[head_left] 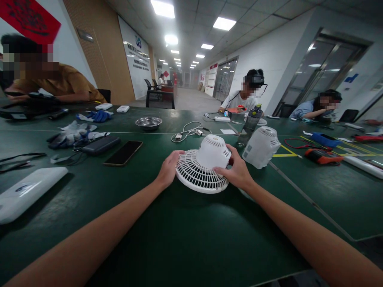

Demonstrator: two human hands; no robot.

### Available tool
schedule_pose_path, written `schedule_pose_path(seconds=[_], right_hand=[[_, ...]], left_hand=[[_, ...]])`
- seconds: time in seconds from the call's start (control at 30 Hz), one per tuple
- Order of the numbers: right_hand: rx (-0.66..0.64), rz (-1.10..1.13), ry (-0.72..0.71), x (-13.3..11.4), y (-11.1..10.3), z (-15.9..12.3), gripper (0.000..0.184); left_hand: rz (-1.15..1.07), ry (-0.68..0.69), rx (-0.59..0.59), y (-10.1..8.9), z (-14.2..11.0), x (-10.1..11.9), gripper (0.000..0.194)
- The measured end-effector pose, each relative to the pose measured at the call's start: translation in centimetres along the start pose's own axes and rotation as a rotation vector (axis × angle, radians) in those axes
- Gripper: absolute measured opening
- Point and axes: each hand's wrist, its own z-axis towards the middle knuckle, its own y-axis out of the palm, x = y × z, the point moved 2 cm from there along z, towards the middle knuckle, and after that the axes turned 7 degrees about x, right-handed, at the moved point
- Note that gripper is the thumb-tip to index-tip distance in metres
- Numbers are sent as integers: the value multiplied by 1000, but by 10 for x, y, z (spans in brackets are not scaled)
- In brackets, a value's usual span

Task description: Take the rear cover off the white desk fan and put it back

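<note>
A white fan head [203,171], its slatted round grille low and its domed motor housing [212,149] on top, is held just above or on the green table; I cannot tell which. My left hand [170,169] grips the grille's left rim, fingers partly hidden behind it. Around the right side of the housing closes my right hand [237,169], thumb on the front near the grille. Just right of that hand stands a white translucent plastic housing [261,147]. Behind it is a clear bottle [250,124] with a green cap.
On the green table [179,239] lie a phone [123,153], a dark power bank [101,145], gloves [73,133] and a white cable [187,133]. A metal bowl [149,122] sits farther back. An orange multimeter [323,156] lies right. Other people sit around the table.
</note>
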Motion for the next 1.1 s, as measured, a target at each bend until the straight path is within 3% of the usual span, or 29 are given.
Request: schedule_pose_path(seconds=[0.1, 0.17, 0.27, 0.3, 0.4, 0.57, 0.87, 1.1], right_hand=[[117, 288, 165, -10, 5, -3, 82], [98, 577, 307, -20, 14, -9, 57], [-150, 899, 502, -30, 34, -23, 41], [-218, 949, 541, -32, 40, -27, 39], [-305, 1010, 611, -28, 52, -35, 39], [-349, 1060, 639, -26, 58, -38, 46], [-445, 1083, 691, -31, 55, -38, 43], [-390, 1036, 677, -29, 49, -41, 40]], left_hand=[[-156, 96, 154, -7, 0, 4, 58], [-180, 63, 159, -10, 1, 4, 57], [-323, -96, 14, 2, -2, 2, 55], [-377, -165, 30, 7, -5, 1, 52], [-430, -272, 196, 16, -11, -1, 43], [-387, -197, 426, 13, -16, 6, 34], [-344, -227, 406, 12, -13, 7, 31], [-348, -195, 379, 10, -16, 13, 27]])
